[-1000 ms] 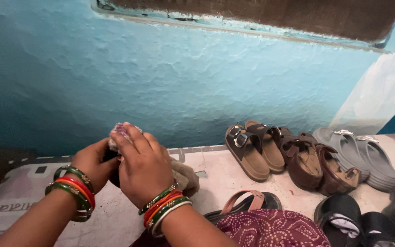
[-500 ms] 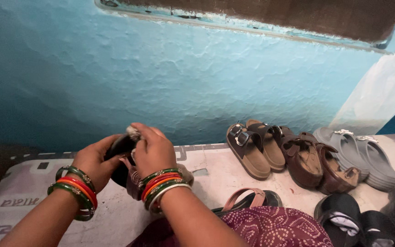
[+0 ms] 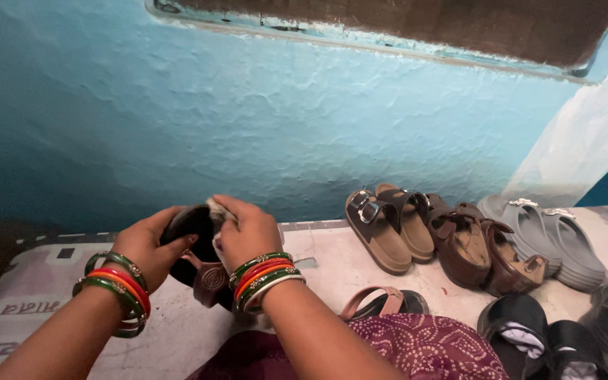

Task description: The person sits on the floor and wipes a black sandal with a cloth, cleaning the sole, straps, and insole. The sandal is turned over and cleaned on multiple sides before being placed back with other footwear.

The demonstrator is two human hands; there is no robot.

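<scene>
Left hand: fingers curled around the back of a dark sandal, cupping it from the left, heel end up. Firm grip, sandal lifted clear of the surface.

Right hand: fingers closed, pinching a small pale cloth against the top edge of the sandal. Only a corner of the cloth shows above the knuckles; the rest is hidden by the hand. A brown strap with a round embossed medallion hangs down from the sandal between the two wrists.

Both wrists carry stacks of green, red and orange bangles.

Sandal sits in the lower left of the view, in front of the textured blue wall, above the pale, stained surface.

Further out, right of the hands, along the wall:
- tan two-buckle sandals, a pair, side by side
- brown strapped sandals, just beside them
- grey clogs, far right

Nearer the camera: one slipper with a pink strap, partly under maroon dotted fabric; black slides bottom right.
</scene>
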